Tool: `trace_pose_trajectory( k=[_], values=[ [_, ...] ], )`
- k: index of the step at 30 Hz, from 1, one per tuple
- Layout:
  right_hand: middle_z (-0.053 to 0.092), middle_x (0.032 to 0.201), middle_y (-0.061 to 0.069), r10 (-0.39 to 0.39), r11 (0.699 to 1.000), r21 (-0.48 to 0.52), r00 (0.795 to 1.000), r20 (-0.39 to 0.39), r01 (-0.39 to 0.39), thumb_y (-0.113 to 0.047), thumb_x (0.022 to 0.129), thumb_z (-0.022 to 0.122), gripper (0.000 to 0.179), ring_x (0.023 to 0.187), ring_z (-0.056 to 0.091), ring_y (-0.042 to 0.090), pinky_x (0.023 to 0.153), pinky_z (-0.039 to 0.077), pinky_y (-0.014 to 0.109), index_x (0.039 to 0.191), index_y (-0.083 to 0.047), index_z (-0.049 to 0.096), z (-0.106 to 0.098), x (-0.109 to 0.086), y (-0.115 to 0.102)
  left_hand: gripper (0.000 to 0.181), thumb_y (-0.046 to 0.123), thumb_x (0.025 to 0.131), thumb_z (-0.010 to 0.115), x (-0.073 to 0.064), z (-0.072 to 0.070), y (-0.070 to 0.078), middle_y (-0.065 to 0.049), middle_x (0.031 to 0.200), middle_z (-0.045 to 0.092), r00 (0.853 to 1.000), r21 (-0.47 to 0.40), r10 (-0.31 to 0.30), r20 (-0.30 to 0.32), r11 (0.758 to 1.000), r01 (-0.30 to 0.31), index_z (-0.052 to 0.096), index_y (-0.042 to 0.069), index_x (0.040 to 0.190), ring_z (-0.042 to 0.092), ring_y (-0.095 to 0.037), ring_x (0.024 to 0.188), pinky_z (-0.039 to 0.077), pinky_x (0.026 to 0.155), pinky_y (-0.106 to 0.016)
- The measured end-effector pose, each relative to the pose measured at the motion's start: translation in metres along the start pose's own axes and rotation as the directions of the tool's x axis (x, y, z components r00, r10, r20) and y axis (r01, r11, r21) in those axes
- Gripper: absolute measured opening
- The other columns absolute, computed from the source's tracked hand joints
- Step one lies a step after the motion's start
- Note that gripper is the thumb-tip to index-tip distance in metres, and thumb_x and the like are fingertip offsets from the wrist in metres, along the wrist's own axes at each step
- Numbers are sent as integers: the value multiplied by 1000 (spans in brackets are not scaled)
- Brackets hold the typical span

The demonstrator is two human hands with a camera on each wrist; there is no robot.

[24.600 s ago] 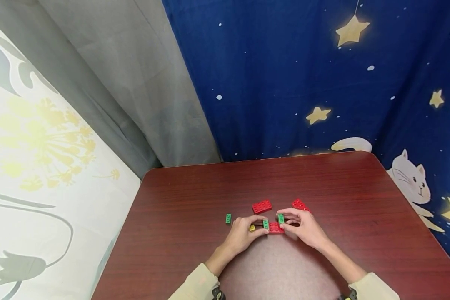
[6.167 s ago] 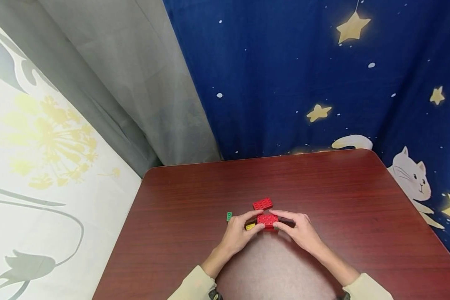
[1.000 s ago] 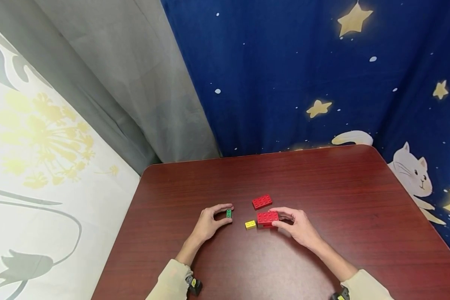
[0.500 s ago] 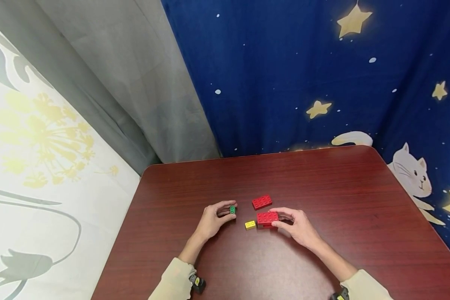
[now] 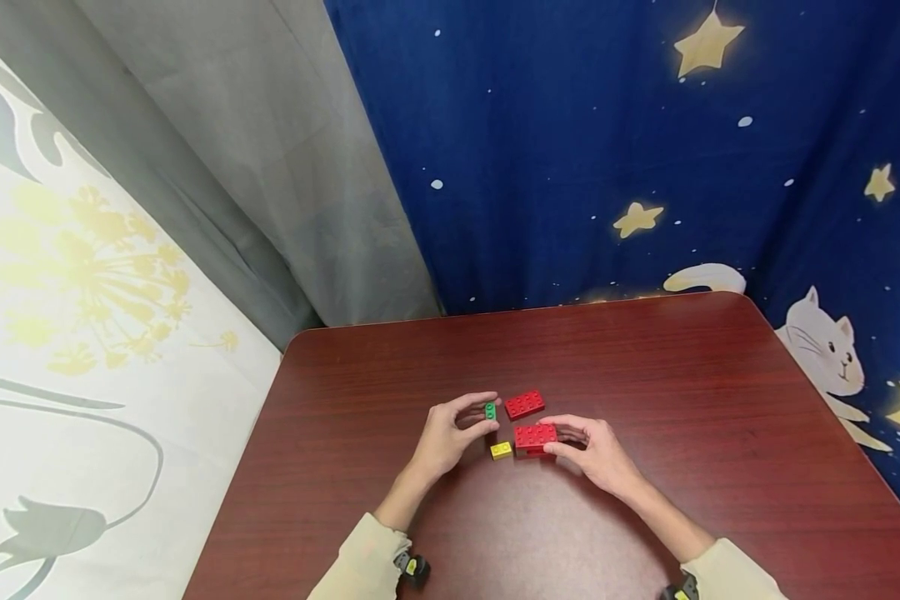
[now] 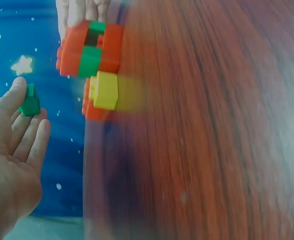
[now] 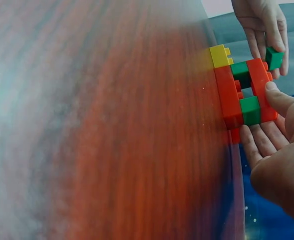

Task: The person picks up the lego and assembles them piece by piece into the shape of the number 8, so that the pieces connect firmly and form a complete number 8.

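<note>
My left hand (image 5: 444, 433) pinches a small green toy brick (image 5: 491, 411) between thumb and fingertips. In the left wrist view that green brick (image 6: 30, 100) is up off the table. My right hand (image 5: 603, 454) holds the right end of a brick stack (image 5: 535, 437), thumb at its near side and fingers behind. Seen from the right wrist, the stack has a red lower brick (image 7: 227, 98), two green bricks (image 7: 250, 110) spaced apart on it, and a red upper brick (image 7: 260, 85) bridging them. A small yellow brick (image 5: 501, 450) lies just left of the stack.
Behind the stack, a loose red brick (image 5: 524, 404) lies on the dark red wooden table (image 5: 360, 400). Beyond the table's far edge hangs a blue star-patterned curtain (image 5: 540, 167), with a grey curtain (image 5: 270, 167) to its left.
My left hand has picked up the green brick from the left and carried it rightward, towards the loose red brick. The right hand stays on the stack, which has not moved.
</note>
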State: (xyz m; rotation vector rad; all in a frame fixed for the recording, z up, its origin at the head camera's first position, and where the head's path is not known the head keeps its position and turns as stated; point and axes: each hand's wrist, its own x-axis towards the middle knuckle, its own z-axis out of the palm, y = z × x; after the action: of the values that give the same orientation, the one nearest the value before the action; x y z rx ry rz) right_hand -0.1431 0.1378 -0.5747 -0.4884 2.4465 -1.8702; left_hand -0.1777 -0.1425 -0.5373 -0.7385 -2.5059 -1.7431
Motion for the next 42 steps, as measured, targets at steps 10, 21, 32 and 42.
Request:
trace_pose_trajectory(
  k=[10, 21, 32, 42],
  values=[
    [79, 115, 6, -13, 1000, -15, 1000, 16, 13, -17, 92, 86, 37, 105, 76, 20, 87, 58, 22, 126, -9, 76, 0, 2, 1, 49, 14, 89, 86, -2, 21, 8, -9, 128, 75, 999, 26, 5, 48, 1000, -6, 72, 6, 135, 74, -18, 110, 60, 92, -34],
    [79, 116, 8, -49, 998, 33, 999, 22, 48, -14, 93, 83, 35, 107, 75, 21, 88, 57, 21, 126, -7, 76, 0, 2, 3, 49, 18, 89, 86, -7, 33, 6, 2, 130, 74, 997, 110, 40, 72, 993, -47, 73, 11, 136, 70, -10, 118, 61, 91, -36],
    [78, 117, 5, -46, 999, -11, 999, 17, 46, -18, 94, 84, 33, 109, 75, 22, 91, 58, 27, 126, -11, 76, 0, 2, 3, 42, 21, 90, 86, -9, 35, 7, 1, 124, 76, 999, 124, 7, 50, 992, -13, 76, 16, 131, 73, -6, 108, 62, 88, -32],
    [78, 118, 5, -42, 999, -10, 999, 11, 42, -15, 94, 84, 33, 107, 75, 19, 89, 58, 24, 126, -10, 76, -1, 3, 2, 41, 21, 91, 85, -7, 38, 7, -2, 122, 77, 998, 89, -24, 50, 996, 19, 77, 13, 130, 75, -9, 103, 61, 82, -27]
  ],
)
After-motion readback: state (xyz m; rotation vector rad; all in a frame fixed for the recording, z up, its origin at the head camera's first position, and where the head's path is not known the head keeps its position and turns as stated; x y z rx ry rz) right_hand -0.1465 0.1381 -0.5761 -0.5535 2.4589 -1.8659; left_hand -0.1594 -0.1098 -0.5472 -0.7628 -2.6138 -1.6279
